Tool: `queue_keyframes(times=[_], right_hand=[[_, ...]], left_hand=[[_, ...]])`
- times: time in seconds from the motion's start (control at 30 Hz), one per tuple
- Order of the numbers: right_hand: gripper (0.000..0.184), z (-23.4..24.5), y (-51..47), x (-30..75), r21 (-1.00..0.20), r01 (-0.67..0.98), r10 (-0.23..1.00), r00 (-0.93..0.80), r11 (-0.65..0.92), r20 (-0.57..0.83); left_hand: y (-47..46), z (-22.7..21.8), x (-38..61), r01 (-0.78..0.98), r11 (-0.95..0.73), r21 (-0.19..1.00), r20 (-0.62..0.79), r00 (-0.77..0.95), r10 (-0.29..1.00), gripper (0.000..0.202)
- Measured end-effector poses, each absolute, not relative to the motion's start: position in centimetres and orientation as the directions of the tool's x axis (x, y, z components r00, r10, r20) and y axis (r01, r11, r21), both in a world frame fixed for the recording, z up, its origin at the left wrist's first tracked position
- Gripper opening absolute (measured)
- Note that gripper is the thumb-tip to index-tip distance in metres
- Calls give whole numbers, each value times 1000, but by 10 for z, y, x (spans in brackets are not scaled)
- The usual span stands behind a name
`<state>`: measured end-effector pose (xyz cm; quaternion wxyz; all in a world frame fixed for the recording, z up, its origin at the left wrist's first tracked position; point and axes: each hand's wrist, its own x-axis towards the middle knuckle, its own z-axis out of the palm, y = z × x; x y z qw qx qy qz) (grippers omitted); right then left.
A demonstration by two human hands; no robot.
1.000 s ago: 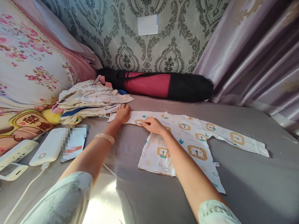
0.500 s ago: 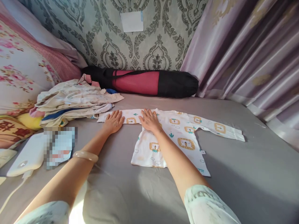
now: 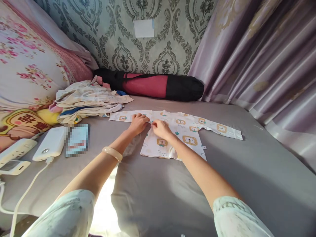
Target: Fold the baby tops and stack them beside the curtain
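Observation:
A small white long-sleeved shirt (image 3: 170,149) with orange lion faces and green leaves lies spread flat on a grey bed sheet. Where its left-side sleeve meets the body, my left hand (image 3: 139,124) has its fingers curled down and pinched on the fabric. Right beside it, my right hand (image 3: 161,129) is closed, thumb and finger pinching the shirt at the same underarm spot. The two sets of fingertips nearly touch. The far sleeve (image 3: 222,129) stretches out to the right, untouched.
A pile of clothes (image 3: 86,98) lies at the left, by a floral pillow (image 3: 32,69). A black and red rolled bag (image 3: 145,86) lies along the wall. A white power bank (image 3: 50,143) with a cable, a blurred item (image 3: 77,140) and a power strip (image 3: 18,149) sit nearer left.
Both hands lay flat on the shirt earlier. They have since come together at the underarm and curled into pinches. The camera view has shifted slightly.

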<state>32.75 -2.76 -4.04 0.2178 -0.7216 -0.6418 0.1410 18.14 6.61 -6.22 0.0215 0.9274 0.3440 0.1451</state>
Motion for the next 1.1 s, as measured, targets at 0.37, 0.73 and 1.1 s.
queue_keyframes(times=[0.37,0.73,1.1], right_hand=[[40,-22,-89,255,-364,927,994,63,-91,-88],[33,-23,-90,290,-690,722,953,-234,40,-190],[52,-59,-110,419,-242,936,938,300,-255,173]], left_hand=[[82,-60,181,545,-838,38,261,804,535,32],[83,-59,187,759,-648,71,135,636,760,40],[24,-68,230,587,-800,122,159,784,600,48]])
